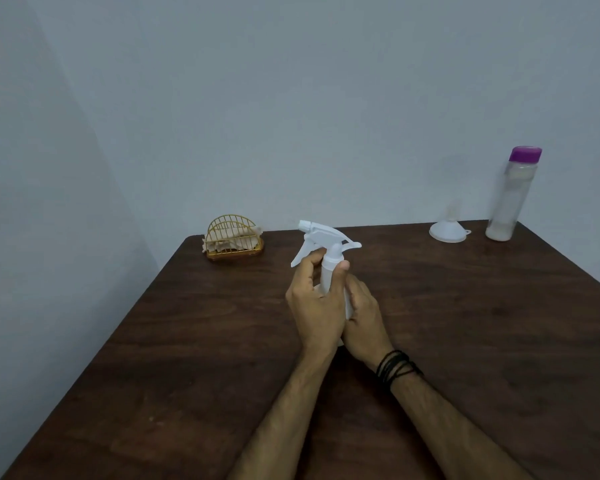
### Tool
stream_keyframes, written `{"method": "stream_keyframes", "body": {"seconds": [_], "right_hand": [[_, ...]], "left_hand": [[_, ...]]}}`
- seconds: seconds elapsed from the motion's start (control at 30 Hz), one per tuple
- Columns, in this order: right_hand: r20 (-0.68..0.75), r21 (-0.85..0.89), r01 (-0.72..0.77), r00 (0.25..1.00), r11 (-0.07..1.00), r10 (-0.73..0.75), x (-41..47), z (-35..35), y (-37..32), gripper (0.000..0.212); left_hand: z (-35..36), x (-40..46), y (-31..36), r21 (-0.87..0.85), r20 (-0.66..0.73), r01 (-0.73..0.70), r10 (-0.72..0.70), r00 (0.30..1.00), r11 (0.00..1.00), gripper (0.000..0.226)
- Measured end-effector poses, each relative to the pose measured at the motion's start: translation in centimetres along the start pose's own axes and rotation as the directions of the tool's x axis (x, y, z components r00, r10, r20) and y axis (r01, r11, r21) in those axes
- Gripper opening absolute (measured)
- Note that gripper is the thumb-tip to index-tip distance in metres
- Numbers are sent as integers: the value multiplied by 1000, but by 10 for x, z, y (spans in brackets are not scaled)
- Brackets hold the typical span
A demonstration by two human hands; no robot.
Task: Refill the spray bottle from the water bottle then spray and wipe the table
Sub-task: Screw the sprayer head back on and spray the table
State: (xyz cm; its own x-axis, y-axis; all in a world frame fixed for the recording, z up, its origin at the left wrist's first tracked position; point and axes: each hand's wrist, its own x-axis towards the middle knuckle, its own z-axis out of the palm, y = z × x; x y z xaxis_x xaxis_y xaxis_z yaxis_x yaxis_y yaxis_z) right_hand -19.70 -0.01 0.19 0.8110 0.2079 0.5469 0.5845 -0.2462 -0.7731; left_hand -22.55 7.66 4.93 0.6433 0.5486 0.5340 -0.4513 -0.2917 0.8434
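A white spray bottle (pixel 329 252) stands upright at the middle of the dark wooden table (pixel 187 358), its nozzle pointing left. My left hand (pixel 314 299) grips the neck just under the trigger head, thumb on the right side. My right hand (pixel 364 320) wraps round the bottle's lower body, most of which is hidden behind both hands. A clear water bottle (pixel 511 195) with a purple cap stands at the far right edge. Beside it, a white funnel (pixel 448 228) lies mouth-down.
A gold wire holder (pixel 234 239) with folded cloths or napkins stands at the far left corner. A grey wall runs close behind the table's far edge. Black cords circle my right wrist.
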Motion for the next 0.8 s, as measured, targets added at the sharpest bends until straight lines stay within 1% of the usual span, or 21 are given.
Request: {"method": "stream_keyframes", "body": {"seconds": [0.07,0.17,0.27,0.37,0.43,0.47,0.53,0.6,0.7,0.8], "right_hand": [[6,9,-6,1000,1000,6,1,0,1,37],[11,9,-16,1000,1000,16,0,1,1,50],[5,12,-5,1000,1000,5,0,1,-2,50],[-8,15,10,1000,1000,-10,0,-1,-5,40],[-10,26,11,1000,1000,-11,0,-1,-6,32],[-8,34,0,1000,999,0,0,0,-5,30],[-5,41,-29,1000,999,29,0,1,-1,37],[-1,37,-46,999,998,46,0,1,2,43],[1,38,-45,999,998,45,0,1,1,43],[1,43,-65,998,997,66,0,1,2,48]], "left_hand": [[1,1,3,-47,-26,41,-43,999,998,27],[0,0,4,-131,-33,117,-122,992,984,30],[-1,0,4,-162,4,131,-132,991,978,28],[-4,2,7,-62,106,48,-41,994,997,25],[-7,5,6,25,195,-39,33,980,999,14],[-8,6,5,57,226,-68,53,973,996,13],[-10,10,3,98,248,-89,62,967,991,18],[-12,14,5,117,234,-88,58,970,989,15],[-11,13,12,75,166,-47,34,985,996,4],[-6,10,18,-8,69,41,-40,997,999,13]]}}
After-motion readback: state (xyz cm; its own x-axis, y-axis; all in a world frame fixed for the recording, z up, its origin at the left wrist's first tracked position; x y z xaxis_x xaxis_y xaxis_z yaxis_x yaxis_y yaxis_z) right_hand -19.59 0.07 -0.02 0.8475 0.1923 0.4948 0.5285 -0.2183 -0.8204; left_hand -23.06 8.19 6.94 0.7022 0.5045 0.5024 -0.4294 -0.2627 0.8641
